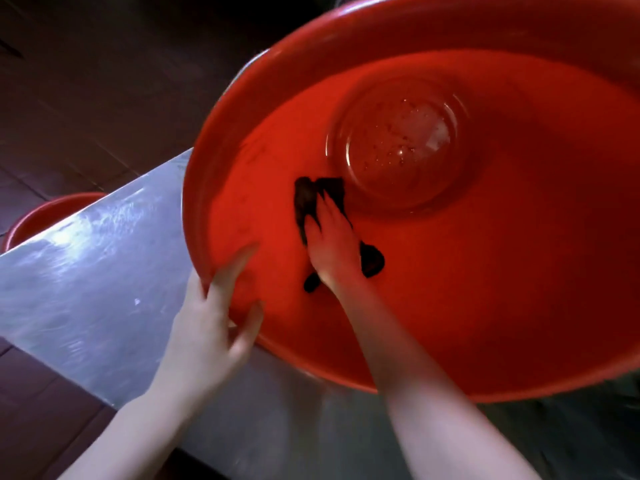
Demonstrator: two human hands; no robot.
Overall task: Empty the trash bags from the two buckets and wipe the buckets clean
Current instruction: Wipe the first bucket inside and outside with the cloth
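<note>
No writing is readable anywhere. The red bucket [450, 271] lies tilted on the steel table [86, 271], its right side cut off. The left hand [211, 320] clamps its near rim; the right hand [329, 244] presses a dark cloth [306, 199] flat inside. A second bucket [45, 216] peeks past the table's far edge.

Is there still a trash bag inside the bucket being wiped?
No; the bucket holds only the right hand pressing a dark cloth.
</note>
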